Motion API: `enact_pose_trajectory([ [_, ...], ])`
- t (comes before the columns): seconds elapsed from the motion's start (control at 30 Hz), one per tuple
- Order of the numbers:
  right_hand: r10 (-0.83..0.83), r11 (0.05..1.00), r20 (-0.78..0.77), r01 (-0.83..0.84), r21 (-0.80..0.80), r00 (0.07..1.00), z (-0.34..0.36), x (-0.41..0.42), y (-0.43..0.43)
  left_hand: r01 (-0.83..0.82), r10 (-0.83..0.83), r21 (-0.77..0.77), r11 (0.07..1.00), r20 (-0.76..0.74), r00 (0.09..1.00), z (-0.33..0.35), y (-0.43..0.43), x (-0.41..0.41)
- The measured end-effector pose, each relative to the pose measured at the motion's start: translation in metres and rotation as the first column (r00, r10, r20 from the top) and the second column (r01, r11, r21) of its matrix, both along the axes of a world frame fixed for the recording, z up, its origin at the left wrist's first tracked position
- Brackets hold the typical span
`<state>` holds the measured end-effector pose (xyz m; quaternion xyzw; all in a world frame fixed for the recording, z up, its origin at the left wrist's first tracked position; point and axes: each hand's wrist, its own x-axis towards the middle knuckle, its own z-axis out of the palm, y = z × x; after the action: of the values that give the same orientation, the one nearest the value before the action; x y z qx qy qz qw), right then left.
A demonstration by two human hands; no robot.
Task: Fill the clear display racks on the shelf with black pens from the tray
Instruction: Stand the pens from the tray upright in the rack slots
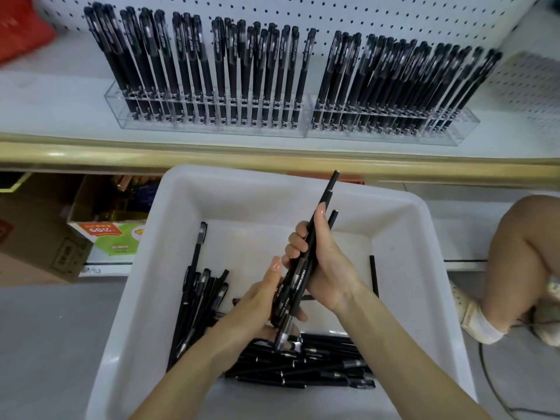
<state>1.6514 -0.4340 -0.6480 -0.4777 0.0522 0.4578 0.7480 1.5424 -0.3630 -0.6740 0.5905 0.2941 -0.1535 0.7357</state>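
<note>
- Right hand (325, 263) is wrapped round the middle of a bundle of slim black plastic pens (329, 190), with the thumb lying up along the barrels. It's closed tight on them, not spread at all.
- Left hand (263, 301) cups the lower end of the same bundle. Its thumb sticks up beside the pens and its fingers curl under them, so both hands have hold of it.
- The bundle is tilted, with the thin ends aimed up toward the shelf and the capped ends down. It's held just above the middle of the white rectangular plastic tray (424, 216).
- There are plenty of loose black pens (321, 366) in the tray, in a heap along the near side. Another bunch (197, 301) leans against the left wall, and a single pen (374, 277) lies off to the right.
- Two clear acrylic display racks sit side by side on the white shelf with the gold front edge (272, 160), backed by a white pegboard (394, 13).
- The left rack (121, 113) is full on its left but thins out toward its right end.
- The right rack (463, 128) looks packed.
- A brown cardboard box (33, 244) sits on the floor at left, and a red bag (21, 31) is at top left.
- The person's bare knee (524, 234) and a pale shoe (472, 319) are at right, with a dark cable (491, 380) beside them.
</note>
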Motion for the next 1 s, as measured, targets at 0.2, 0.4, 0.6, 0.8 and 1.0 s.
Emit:
enact_pose_trajectory([
  [0.2, 0.053, 0.998, 0.056, -0.051, -0.045, 0.997, -0.002, 0.003, -0.004, -0.152, 0.152, -0.128, 0.98, -0.009, 0.988, 0.002, -0.002, 0.006],
  [0.4, 0.174, 0.982, 0.148, -0.159, -0.105, 0.974, 0.001, 0.001, -0.005, -0.239, 0.241, -0.037, 0.97, 0.059, 0.969, -0.005, 0.001, 0.019],
  [0.6, 0.261, 0.962, 0.223, -0.234, -0.141, 0.939, 0.008, 0.001, -0.006, -0.252, 0.25, 0.005, 0.968, 0.111, 0.962, -0.003, 0.002, 0.018],
  [0.8, 0.305, 0.95, 0.286, -0.268, -0.161, 0.908, 0.005, 0.005, -0.007, -0.268, 0.247, 0.09, 0.959, 0.197, 0.949, 0.008, -0.002, 0.017],
  [1.0, 0.267, 0.964, 0.293, -0.25, -0.095, 0.918, 0.007, 0.007, -0.004, -0.293, 0.262, 0.12, 0.949, 0.219, 0.94, 0.014, -0.003, 0.012],
])
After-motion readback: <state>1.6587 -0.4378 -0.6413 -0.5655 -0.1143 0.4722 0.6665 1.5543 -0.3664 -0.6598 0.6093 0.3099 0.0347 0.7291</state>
